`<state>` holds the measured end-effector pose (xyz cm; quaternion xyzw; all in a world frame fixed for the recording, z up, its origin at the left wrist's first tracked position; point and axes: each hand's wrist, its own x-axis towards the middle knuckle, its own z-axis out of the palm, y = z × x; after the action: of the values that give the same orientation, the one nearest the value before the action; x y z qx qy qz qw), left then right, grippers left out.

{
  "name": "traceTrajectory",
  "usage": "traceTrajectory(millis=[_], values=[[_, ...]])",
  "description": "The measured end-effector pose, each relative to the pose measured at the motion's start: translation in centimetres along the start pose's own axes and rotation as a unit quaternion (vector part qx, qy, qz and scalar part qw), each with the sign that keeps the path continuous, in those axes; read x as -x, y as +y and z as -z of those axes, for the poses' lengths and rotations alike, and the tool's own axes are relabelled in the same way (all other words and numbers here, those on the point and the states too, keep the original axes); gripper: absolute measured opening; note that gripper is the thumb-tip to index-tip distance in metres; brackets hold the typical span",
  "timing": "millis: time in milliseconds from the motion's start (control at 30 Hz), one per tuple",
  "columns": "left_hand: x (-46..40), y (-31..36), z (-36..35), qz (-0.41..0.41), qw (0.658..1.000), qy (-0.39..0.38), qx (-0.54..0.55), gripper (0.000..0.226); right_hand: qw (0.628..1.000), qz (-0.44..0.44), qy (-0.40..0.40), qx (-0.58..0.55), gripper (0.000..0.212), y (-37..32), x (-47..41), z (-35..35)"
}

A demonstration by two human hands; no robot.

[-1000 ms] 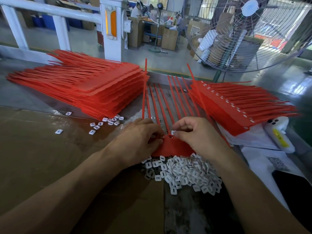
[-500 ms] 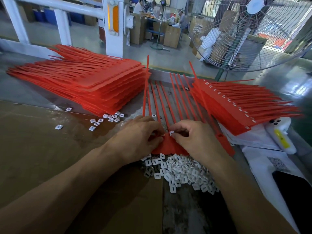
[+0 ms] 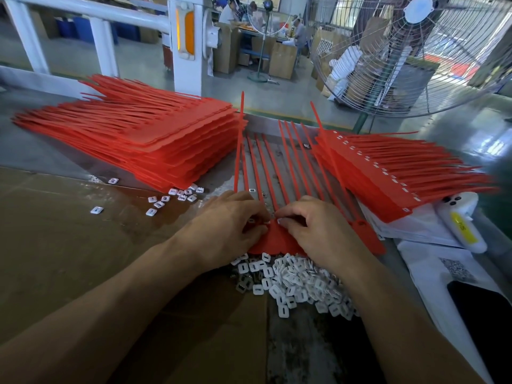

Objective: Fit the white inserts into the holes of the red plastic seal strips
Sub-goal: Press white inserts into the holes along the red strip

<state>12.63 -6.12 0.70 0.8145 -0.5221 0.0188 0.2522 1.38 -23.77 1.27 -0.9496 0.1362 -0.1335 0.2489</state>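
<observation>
A red sheet of joined seal strips (image 3: 273, 239) lies in front of me, its thin tails fanning away toward the bench's back. My left hand (image 3: 227, 231) and my right hand (image 3: 315, 231) meet over its near tab, fingers curled and fingertips together at the row of holes. My right fingertips pinch a small white insert (image 3: 279, 221) there. What the left fingertips hold is hidden. A heap of white inserts (image 3: 293, 281) lies just in front of the sheet, between my wrists.
A tall stack of red strip sheets (image 3: 144, 142) sits at back left, with loose inserts (image 3: 171, 196) at its foot. Another red stack (image 3: 393, 176), showing white inserts, lies at right on white papers (image 3: 432, 261). A white device (image 3: 461, 223) and a big fan (image 3: 415, 51) are further right.
Both hands stayed over the sheet's tab. The right fingertips shifted slightly left toward the left hand, closing the gap between them.
</observation>
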Motion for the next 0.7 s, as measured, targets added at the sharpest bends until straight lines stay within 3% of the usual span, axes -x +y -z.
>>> traceTrajectory(millis=[700], values=[[-0.10,0.31,0.19,0.004,1.000,-0.006,-0.006,0.026,1.000,-0.009,0.009,0.006,0.023,-0.55,-0.02,0.09]])
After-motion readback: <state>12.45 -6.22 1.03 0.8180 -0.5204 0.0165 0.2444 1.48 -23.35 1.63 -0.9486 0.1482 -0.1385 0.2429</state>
